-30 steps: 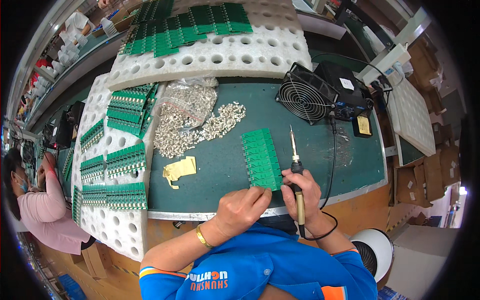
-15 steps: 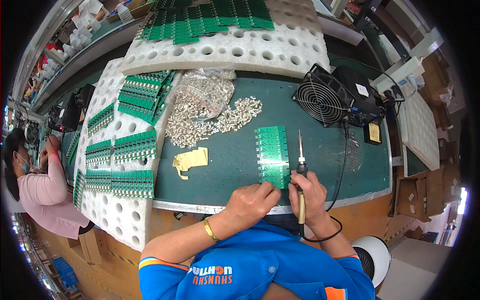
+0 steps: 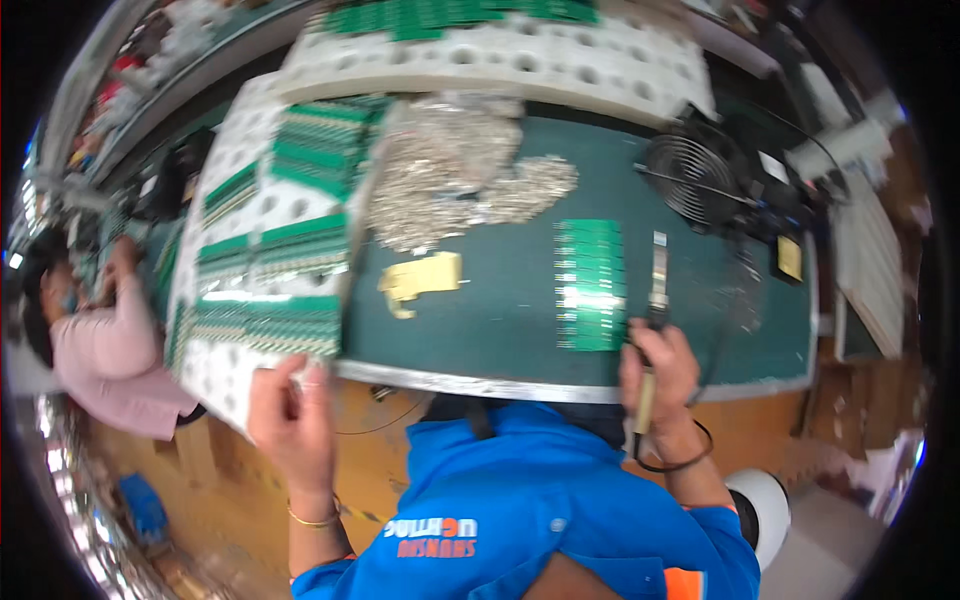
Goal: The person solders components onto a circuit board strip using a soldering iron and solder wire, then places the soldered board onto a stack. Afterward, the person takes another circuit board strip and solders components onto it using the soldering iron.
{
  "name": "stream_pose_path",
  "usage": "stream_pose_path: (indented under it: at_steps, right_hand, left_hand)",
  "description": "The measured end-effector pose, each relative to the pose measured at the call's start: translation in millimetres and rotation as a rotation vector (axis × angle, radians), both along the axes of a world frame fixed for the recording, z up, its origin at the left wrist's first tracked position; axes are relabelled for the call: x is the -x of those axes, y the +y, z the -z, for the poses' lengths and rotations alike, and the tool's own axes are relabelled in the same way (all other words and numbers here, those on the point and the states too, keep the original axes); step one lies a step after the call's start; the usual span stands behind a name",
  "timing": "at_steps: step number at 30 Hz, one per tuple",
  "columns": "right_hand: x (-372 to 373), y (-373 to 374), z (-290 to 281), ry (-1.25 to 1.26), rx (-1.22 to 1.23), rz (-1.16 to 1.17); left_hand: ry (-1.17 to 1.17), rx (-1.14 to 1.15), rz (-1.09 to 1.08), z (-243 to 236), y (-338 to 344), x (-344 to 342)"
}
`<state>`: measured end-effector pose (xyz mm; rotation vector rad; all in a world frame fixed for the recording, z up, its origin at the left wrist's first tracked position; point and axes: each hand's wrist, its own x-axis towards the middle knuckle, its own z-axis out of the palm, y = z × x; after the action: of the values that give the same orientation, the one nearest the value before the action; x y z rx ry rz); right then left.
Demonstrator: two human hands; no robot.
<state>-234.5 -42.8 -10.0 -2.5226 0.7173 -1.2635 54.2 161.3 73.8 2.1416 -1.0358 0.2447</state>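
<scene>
The green desk (image 3: 480, 335) takes up most of what I can see. A white foam slab (image 3: 225, 375) covers its left side and juts past the near edge; another slab (image 3: 515, 65) lies along the far edge, with more green boards (image 3: 400, 20) on it. Off past the left slab sits a co-worker (image 3: 110, 345) in pink.

Rows of boards (image 3: 318, 150) lie on the left slab. Beside that slab's right edge is a clear bag (image 3: 465, 135) of small pale parts, with loose ones (image 3: 535, 190) spilled to its right. A black fan (image 3: 690, 180) stands near the desk's far right corner.

Near the desk's front edge, right of its middle, one board (image 3: 590, 285) lies flat. The left hand (image 3: 293, 425) is over by the left slab's near edge, close to the nearest row, fingers bent; it's blurred, and I can't tell whether it grips anything. The right hand (image 3: 665, 370) is closed around an iron (image 3: 659, 275), just right of the lone board, tip toward the far edge.

A yellow scrap (image 3: 425, 275) lies between the left slab and that board; a yellow sponge (image 3: 790, 258) sits by the right edge.
</scene>
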Motion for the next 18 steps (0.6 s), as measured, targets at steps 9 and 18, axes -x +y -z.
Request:
stream_pose_path:
  at_steps: [9, 18]
  right_hand:
    - [18, 11, -8, 0.05, -0.031, 0.021]
    - [18, 14, -4, 0.073, 0.01, 0.063]
  left_hand:
    - [0.381, 0.392, -0.638, -34, 154, -199]
    - [0.537, 0.104, -0.846, 39, 202, -329]
